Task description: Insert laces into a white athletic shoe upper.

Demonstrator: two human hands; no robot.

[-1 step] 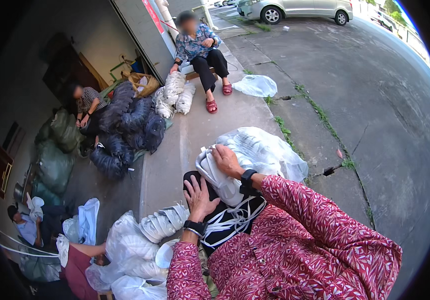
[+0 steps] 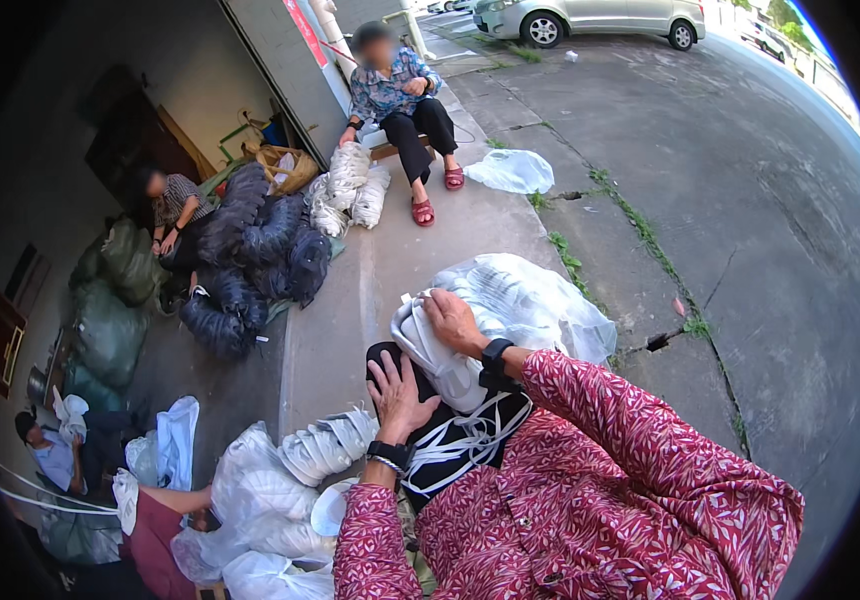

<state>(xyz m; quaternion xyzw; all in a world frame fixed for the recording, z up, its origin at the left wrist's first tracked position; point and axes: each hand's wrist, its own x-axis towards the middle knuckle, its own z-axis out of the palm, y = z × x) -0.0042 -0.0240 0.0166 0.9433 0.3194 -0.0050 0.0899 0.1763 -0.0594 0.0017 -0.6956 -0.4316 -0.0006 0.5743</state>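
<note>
I'm curving the right hand over the mid-frame white stack, grip unclear, and spreading the left hand wide on black cloth; snagging laces could be toppling the stack.

Shaded beige wall — cracked grey pavement in daylight

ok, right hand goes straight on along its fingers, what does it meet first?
Most likely the white stacked bundle, which the right hand appears to touch; past it, perhaps the concrete ledge, though depth is unclear.
</note>
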